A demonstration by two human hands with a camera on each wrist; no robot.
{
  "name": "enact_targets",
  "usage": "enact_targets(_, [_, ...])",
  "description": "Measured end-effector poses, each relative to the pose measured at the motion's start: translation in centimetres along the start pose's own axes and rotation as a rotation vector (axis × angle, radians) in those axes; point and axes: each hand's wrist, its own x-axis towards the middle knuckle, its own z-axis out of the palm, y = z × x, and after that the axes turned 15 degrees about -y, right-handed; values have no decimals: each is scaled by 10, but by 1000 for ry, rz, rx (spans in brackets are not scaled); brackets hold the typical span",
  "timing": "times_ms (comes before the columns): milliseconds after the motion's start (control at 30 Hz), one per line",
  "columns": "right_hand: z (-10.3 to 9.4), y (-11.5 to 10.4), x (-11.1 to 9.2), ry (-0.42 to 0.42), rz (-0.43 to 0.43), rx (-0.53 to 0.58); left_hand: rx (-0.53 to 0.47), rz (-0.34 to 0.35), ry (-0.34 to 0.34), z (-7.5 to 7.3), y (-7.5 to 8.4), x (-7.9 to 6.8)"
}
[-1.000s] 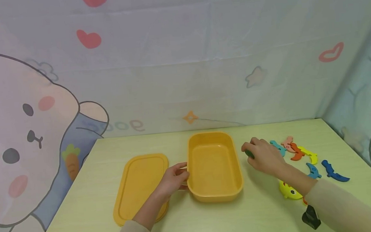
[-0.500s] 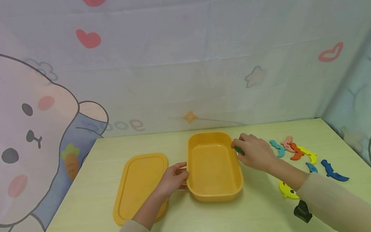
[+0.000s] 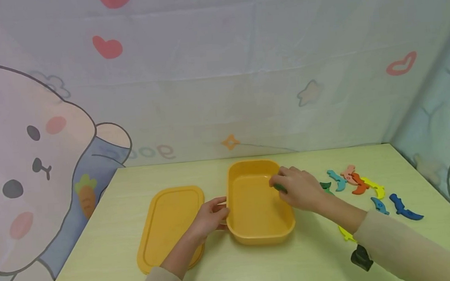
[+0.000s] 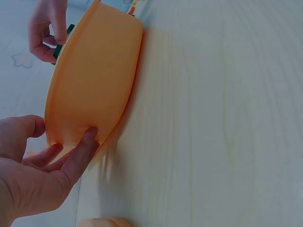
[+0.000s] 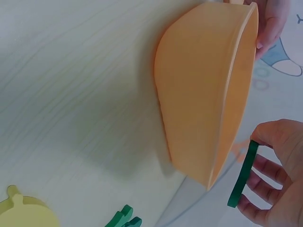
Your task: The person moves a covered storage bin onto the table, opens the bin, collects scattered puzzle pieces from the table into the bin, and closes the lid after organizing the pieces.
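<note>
A yellow-orange plastic tub [image 3: 260, 233] stands in the middle of the table in the head view, with nothing lying on its visible floor. My left hand [image 3: 211, 217] rests its spread fingers against the tub's left outer wall, thumb at the rim in the left wrist view. Over the right part of the tub, my right hand [image 3: 297, 190] pinches a flat dark green toy piece [image 5: 243, 175] between thumb and fingers. The right wrist view shows that piece edge-on, just beyond the tub's rim; its outline is hidden.
A matching flat lid [image 3: 170, 225] lies left of the tub. To the right are several colourful flat toy pieces: green [image 3: 326, 187], light blue [image 3: 337, 180], red-orange [image 3: 358, 184], dark blue [image 3: 406, 208], and a yellow one [image 3: 346, 234] partly under the right forearm. A printed cloth [image 3: 190, 95] hangs behind.
My right hand has moved left with the green piece, from beside the tub to over its right side. Another green piece has come into view behind it. The left hand stays put.
</note>
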Motion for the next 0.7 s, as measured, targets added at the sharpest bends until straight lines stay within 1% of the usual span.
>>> enact_targets(200, [1, -7, 1, 13, -53, -5, -3, 0, -3, -1, -2, 2])
enact_targets(433, [2, -16, 4, 35, -140, 12, 0, -3, -2, -2, -3, 3])
enact_targets(700, [11, -24, 5, 6, -188, -8, 2, 4, 3, 0, -1, 0])
